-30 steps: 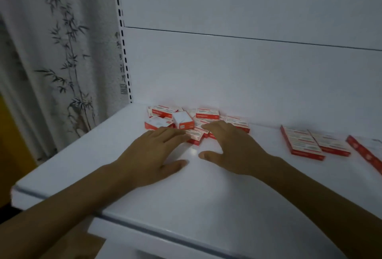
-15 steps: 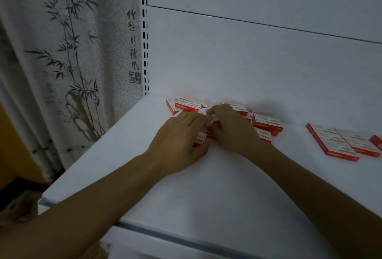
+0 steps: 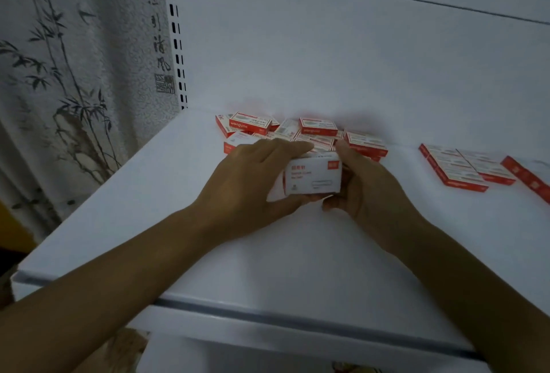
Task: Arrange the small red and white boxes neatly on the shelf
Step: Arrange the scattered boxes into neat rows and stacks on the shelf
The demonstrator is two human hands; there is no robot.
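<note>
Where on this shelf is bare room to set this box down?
Free: the front strip of shelf from left hand and right hand to the front edge; also the gap between the jumbled pile and the flat row at right. Crowded: along the back wall behind the held box.

A white shelf (image 3: 268,253) carries a jumbled pile (image 3: 317,130) of red-and-white boxes near its back left corner, and a flat row (image 3: 464,168) farther right.

A pale curtain (image 3: 74,75) with ink bamboo (calligraphy and a seal too) hangs left; slotted upright (image 3: 176,30) beside it.
</note>
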